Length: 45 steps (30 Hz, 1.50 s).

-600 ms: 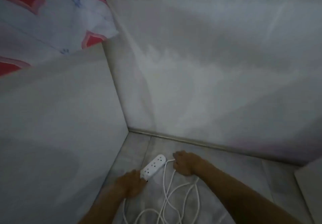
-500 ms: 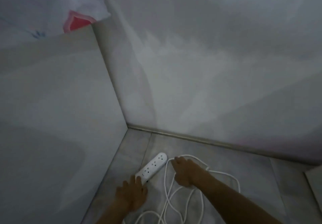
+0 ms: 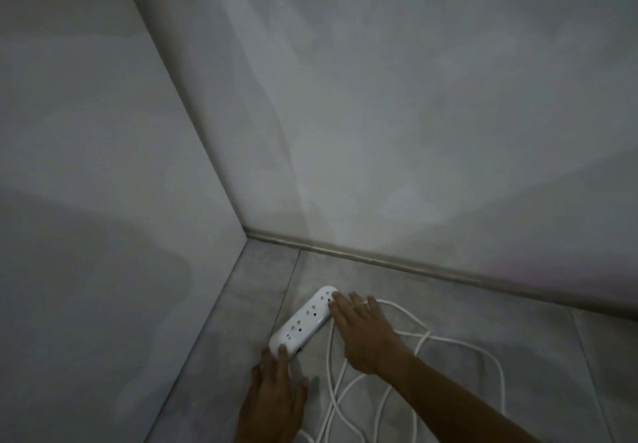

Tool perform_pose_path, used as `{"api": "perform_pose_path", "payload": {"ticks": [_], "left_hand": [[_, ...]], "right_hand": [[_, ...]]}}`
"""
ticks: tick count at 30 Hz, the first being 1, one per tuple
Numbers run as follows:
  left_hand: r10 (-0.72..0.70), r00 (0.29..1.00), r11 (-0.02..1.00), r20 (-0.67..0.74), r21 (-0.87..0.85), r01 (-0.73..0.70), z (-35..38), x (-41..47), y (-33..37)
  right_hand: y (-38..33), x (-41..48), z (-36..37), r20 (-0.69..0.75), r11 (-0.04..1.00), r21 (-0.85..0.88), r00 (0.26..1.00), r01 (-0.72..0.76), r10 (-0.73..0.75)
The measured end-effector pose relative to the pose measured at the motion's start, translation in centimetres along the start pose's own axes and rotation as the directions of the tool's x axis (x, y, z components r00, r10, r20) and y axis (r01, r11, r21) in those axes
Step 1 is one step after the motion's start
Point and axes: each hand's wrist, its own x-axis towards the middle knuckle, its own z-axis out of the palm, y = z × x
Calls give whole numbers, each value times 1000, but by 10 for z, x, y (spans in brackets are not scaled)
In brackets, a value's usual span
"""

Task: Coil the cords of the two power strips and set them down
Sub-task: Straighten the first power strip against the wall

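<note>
A white power strip (image 3: pixel 305 320) lies on the grey tiled floor near the room corner, slanting from lower left to upper right. Its white cord (image 3: pixel 459 342) sprawls in loose loops to the right and toward me. My left hand (image 3: pixel 274 394) lies flat with straight fingers, the fingertips touching the strip's near end. My right hand (image 3: pixel 362 330) rests flat on the floor beside the strip's far end, fingers spread, lying over part of the cord. Only one strip is in view.
Two pale walls meet in a corner (image 3: pixel 245 232) just beyond the strip. A baseboard (image 3: pixel 414 265) runs along the right wall. Grey floor tiles (image 3: pixel 552 356) stretch to the right.
The camera has tilted down and the patterned cloth at upper left has left the view. My right hand opened from a curled grip on the cord and now lies flat. My left hand slid to the strip's near end.
</note>
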Motion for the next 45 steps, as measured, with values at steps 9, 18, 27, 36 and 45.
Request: {"api": "perform_pose_path", "payload": {"ticks": [9, 18, 27, 36, 45], "left_hand": [[206, 976, 978, 76, -42, -204, -45, 29, 54], [383, 919, 909, 97, 135, -393, -58, 99, 84], [345, 935, 829, 83, 441, -345, -99, 140, 101], [194, 974, 837, 117, 498, -227, -117, 152, 129], [529, 849, 751, 0, 466, -468, -103, 129, 73]], "right_hand": [[59, -38, -5, 159, 981, 10, 969, -192, 188], [81, -51, 0, 210, 930, 127, 926, -344, 314], [89, -18, -4, 194, 905, 70, 896, -420, 401], [89, 11, -7, 115, 886, 62, 885, -459, 451], [85, 4, 7, 67, 890, -2, 888, -456, 455]]}}
